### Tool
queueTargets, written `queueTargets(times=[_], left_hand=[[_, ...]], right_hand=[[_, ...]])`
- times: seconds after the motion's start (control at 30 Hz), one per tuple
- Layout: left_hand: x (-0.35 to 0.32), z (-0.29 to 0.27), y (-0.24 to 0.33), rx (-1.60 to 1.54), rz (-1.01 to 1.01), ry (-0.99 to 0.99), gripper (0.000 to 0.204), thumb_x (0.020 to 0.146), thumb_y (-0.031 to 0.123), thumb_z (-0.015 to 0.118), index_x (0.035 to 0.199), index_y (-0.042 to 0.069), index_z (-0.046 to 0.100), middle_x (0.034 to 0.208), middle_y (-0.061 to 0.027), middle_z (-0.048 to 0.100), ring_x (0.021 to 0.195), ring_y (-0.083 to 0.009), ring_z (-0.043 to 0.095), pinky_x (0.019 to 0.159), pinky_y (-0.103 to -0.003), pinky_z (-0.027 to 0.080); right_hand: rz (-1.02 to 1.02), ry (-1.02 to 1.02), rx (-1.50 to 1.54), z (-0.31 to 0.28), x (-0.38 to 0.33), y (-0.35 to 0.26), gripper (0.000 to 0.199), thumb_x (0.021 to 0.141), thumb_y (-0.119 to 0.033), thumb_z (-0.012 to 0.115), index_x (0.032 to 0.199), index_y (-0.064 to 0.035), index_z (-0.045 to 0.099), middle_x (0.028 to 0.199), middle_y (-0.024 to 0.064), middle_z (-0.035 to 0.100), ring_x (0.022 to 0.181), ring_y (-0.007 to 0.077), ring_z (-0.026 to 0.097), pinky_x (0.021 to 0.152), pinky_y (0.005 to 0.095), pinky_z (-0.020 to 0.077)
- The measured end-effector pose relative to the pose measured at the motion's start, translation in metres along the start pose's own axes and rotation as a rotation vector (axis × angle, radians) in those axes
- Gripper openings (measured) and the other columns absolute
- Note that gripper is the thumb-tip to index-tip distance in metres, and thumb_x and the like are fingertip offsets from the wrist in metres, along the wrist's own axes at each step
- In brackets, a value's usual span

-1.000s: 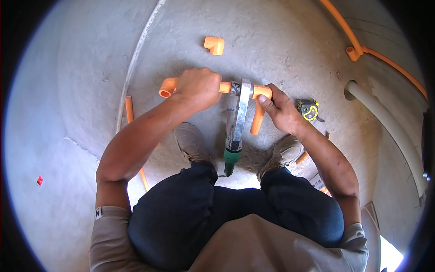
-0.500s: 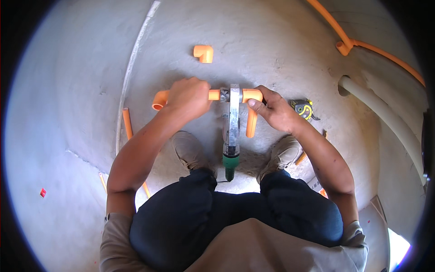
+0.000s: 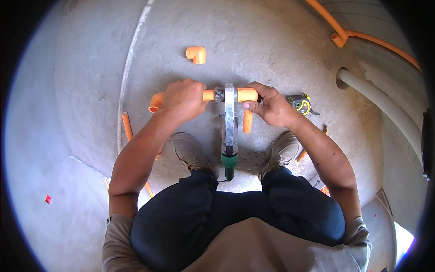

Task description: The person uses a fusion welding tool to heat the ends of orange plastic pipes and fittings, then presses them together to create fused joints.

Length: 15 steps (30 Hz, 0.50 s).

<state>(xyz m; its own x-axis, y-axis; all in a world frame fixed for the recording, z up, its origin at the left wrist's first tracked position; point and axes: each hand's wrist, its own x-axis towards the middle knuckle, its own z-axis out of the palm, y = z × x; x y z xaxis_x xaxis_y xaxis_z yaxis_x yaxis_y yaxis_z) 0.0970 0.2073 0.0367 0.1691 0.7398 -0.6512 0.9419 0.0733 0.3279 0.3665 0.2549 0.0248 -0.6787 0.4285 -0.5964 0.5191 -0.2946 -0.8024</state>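
This looks like a building site with plumbing work, because the bare concrete floor carries loose orange pipe pieces, an orange elbow fitting, a tape measure, and orange pipework fixed along its far right edge

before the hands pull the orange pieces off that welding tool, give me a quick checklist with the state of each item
1. Left hand grips the orange pipe with an elbow at its far end: ok.
2. Right hand holds the orange fitting against the tool's other side: ok.
3. Both pieces seated on the welding tool head, in line with each other: ok.
4. How deep each piece sits: cannot tell.
5. Tool steady on the concrete floor, green handle between the shoes: ok.
6. Spare orange elbow and tape measure lie apart from the hands: ok.
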Motion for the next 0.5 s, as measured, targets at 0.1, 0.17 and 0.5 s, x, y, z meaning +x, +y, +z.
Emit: queueTargets(times=[0.1, 0.17, 0.5], left_hand=[[0.0002, 0.0, -0.0017, 0.012, -0.006, -0.028, 0.015, 0.085, 0.023, 0.075, 0.088, 0.008, 0.076, 0.082, -0.0164, 0.074, 0.078, -0.0383, 0.073, 0.072, -0.05, 0.058], [-0.001, -0.0012, -0.0004, -0.024, -0.017, -0.023, 0.015, 0.086, 0.021, 0.073, 0.084, 0.006, 0.073, 0.08, -0.0188, 0.072, 0.079, -0.0412, 0.071, 0.073, -0.052, 0.055], [0.0001, -0.0069, -0.0029, -0.006, -0.005, -0.06, 0.017, 0.085, 0.022, 0.076, 0.088, 0.006, 0.077, 0.084, -0.0173, 0.074, 0.08, -0.038, 0.073, 0.073, -0.049, 0.058]], right_hand=[[-0.064, 0.022, -0.049, 0.0012, 0.0015, 0.0013, 0.045, 0.099, -0.031, 0.072, 0.131, -0.0012, 0.061, 0.115, 0.0137, 0.069, 0.111, 0.0259, 0.064, 0.101, 0.0388, 0.0494], [-0.105, 0.039, -0.063, 0.0024, 0.0013, 0.0031, 0.045, 0.099, -0.03, 0.073, 0.131, -0.0012, 0.061, 0.114, 0.0141, 0.069, 0.111, 0.0265, 0.065, 0.101, 0.0393, 0.0496], [-0.168, 0.128, -0.042, 0.0092, -0.0008, 0.0071, 0.038, 0.101, -0.028, 0.07, 0.128, -0.0021, 0.063, 0.107, 0.0149, 0.069, 0.097, 0.0249, 0.065, 0.09, 0.0384, 0.0526]])
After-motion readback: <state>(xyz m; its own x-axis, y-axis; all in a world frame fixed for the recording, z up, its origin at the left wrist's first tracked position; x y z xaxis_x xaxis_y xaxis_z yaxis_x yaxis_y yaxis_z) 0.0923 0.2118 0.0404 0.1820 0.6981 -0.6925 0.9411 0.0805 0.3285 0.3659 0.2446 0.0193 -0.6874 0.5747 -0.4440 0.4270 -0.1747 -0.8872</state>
